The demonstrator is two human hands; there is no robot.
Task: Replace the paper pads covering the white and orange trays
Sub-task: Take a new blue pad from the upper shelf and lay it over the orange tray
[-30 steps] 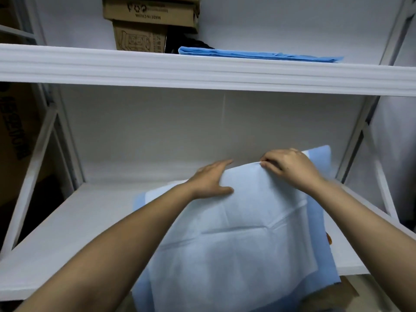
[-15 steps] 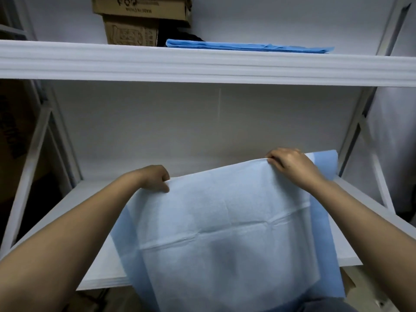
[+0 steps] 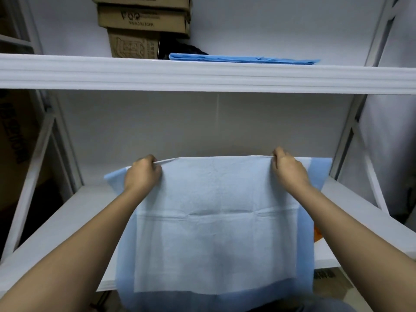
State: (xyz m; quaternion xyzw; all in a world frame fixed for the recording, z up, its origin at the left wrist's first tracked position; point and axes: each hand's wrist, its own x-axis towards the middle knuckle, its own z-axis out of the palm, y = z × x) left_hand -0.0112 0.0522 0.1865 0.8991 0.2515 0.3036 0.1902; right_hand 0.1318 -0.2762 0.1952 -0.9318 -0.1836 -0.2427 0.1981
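A large paper pad (image 3: 213, 233), white with a blue border, hangs spread out in front of me over the lower shelf (image 3: 56, 226). My left hand (image 3: 141, 174) grips its top edge near the left corner. At the top edge on the right, my right hand (image 3: 288, 172) grips the pad too. The pad is stretched flat between them, with a crease across its middle. A sliver of something orange (image 3: 317, 235), perhaps the orange tray, shows past the pad's right edge. The white tray is hidden.
A stack of folded blue pads (image 3: 243, 59) lies on the upper shelf (image 3: 202, 75), beside several cardboard boxes (image 3: 141, 25). White shelf uprights (image 3: 351, 136) stand at both sides. A cardboard box (image 3: 326, 278) sits below the lower shelf at right.
My left hand slid left along the pad's top edge and took hold near the corner. Both hands have spread the pad wider and lifted it level.
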